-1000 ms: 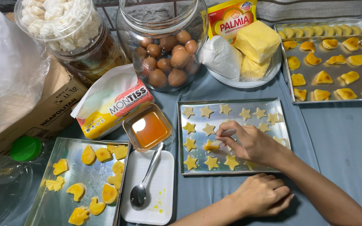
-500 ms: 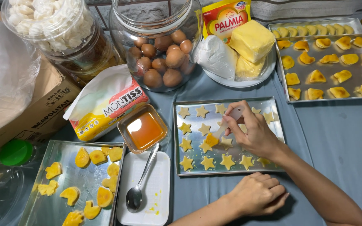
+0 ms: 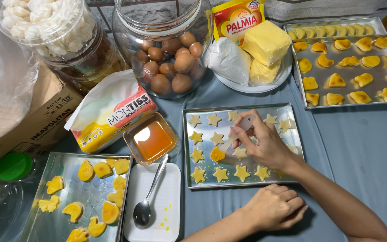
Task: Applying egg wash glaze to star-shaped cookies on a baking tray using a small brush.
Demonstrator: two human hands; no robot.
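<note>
My right hand (image 3: 265,143) holds a small clear-handled pastry brush (image 3: 236,134). Its bristles touch a yellow-glazed star cookie (image 3: 217,154) on a metal tray (image 3: 292,117) of pale star-shaped cookies. Just below that tray, my left hand (image 3: 274,208) rests on the blue cloth in a loose fist, holding nothing. A small square dish of orange egg wash (image 3: 153,140) sits to the left of the star tray.
A white tray with a spoon (image 3: 151,190) lies by the glazed-cookie tray (image 3: 63,161) at bottom left. Behind stand an egg jar (image 3: 166,49), a jar of white pieces (image 3: 50,27), a tissue pack (image 3: 113,114), a butter plate (image 3: 265,45) and another cookie tray (image 3: 350,67).
My right hand has moved from the lower row of stars up and left with the brush, and one star in the middle row is now glazed yellow. My left hand stays put.
</note>
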